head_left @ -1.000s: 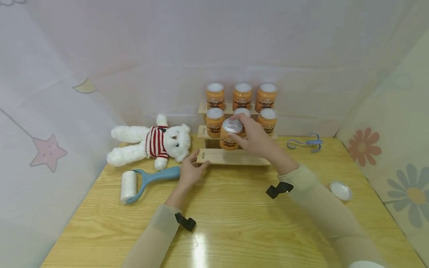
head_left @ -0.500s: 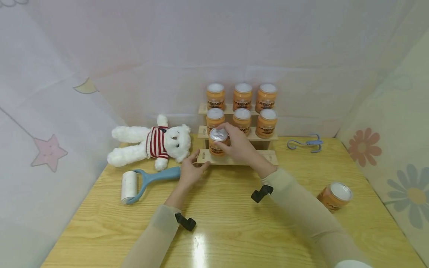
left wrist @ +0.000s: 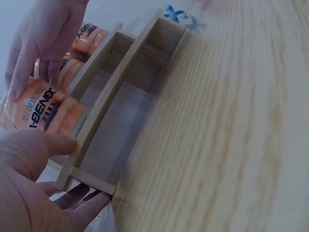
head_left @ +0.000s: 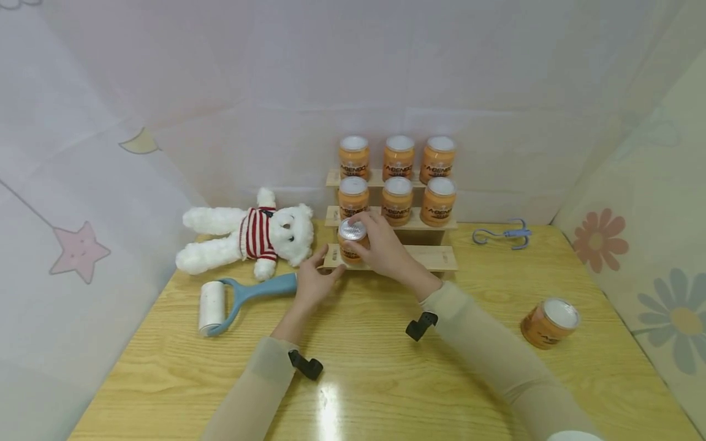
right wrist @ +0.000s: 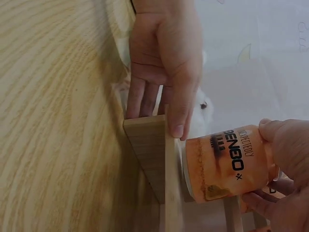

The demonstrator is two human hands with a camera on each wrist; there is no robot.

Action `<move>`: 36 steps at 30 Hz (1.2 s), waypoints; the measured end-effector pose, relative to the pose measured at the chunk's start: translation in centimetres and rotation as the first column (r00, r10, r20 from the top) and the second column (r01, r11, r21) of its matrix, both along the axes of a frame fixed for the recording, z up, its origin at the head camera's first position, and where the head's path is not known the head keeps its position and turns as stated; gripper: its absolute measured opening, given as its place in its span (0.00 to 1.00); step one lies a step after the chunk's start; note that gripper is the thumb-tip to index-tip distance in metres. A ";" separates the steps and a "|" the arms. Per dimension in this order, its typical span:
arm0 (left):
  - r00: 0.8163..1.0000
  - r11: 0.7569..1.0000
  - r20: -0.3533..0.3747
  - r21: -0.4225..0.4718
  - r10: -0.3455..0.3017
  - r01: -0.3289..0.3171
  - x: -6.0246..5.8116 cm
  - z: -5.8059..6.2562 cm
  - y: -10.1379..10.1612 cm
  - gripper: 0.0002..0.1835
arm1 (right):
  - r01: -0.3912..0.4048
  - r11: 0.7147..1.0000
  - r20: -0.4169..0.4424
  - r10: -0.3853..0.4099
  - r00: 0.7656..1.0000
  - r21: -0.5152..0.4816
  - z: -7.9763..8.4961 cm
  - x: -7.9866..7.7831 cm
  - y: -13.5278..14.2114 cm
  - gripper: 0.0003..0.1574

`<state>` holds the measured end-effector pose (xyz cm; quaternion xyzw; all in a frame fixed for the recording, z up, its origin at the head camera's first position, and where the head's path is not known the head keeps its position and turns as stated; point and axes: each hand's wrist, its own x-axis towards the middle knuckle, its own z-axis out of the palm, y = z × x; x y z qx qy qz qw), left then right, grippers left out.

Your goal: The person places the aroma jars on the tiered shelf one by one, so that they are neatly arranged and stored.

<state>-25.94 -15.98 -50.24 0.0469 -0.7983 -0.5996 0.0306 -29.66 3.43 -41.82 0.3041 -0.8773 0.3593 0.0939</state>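
In the head view my right hand (head_left: 383, 246) holds an orange can (head_left: 349, 248) with a silver top at the left end of the lowest step. In the right wrist view the fingers and thumb pinch this can (right wrist: 227, 164) near its top. Its base is at the board; I cannot tell whether it rests fully. My left hand (head_left: 315, 283) grips the left end of the wooden tiered shelf (head_left: 425, 257). The left wrist view shows that thumb on the board (left wrist: 104, 99), fingers around the side panel. Behind, several matching cans (head_left: 397, 201) stand upright on the two upper steps.
Another orange can (head_left: 546, 327) sits on the table (head_left: 386, 373) at the right. A purple hook-shaped item (head_left: 510, 234) lies right of the shelf. A white teddy bear (head_left: 259, 233) and a blue-handled lint roller (head_left: 242, 300) lie at the left.
My right hand has carried the can left and down, from before the shelf's middle to the left end of the lowest step. The left hand has stayed in place.
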 end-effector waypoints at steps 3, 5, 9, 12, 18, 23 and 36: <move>1.000 1.000 0.003 0.001 -0.004 0.004 -0.1 0.0 0.1 0.43 | 0.025 1.000 0.018 -0.025 1.000 -0.014 -0.3 0.2 0.0 0.25; 1.000 1.000 0.005 -0.004 -0.008 0.008 -0.1 0.0 0.2 0.43 | 0.038 0.999 0.023 -0.037 0.999 -0.022 -0.4 0.2 0.0 0.23; 1.000 1.000 0.006 -0.018 -0.010 0.010 -0.1 0.1 0.2 0.43 | 0.055 0.998 0.015 -0.054 0.998 -0.036 -0.5 0.3 0.0 0.22; 1.000 1.000 0.006 -0.024 -0.008 0.008 -0.1 0.0 0.1 0.44 | 0.072 0.997 0.003 -0.072 0.997 -0.009 -0.2 0.4 0.0 0.22; 1.000 1.000 0.021 -0.029 0.003 -0.003 -0.3 -0.1 0.0 0.44 | 0.094 0.994 -0.003 -0.094 0.996 0.058 1.2 0.9 1.1 0.25; 1.000 1.000 0.022 -0.018 0.006 -0.006 -0.2 0.0 0.1 0.44 | 0.100 0.990 -0.062 -0.094 0.994 0.100 3.5 1.5 3.7 0.22; 1.000 1.000 0.007 -0.002 0.004 -0.004 -0.1 -0.2 0.0 0.45 | 0.183 0.979 -0.003 -0.183 0.983 0.095 9.9 3.5 15.1 0.17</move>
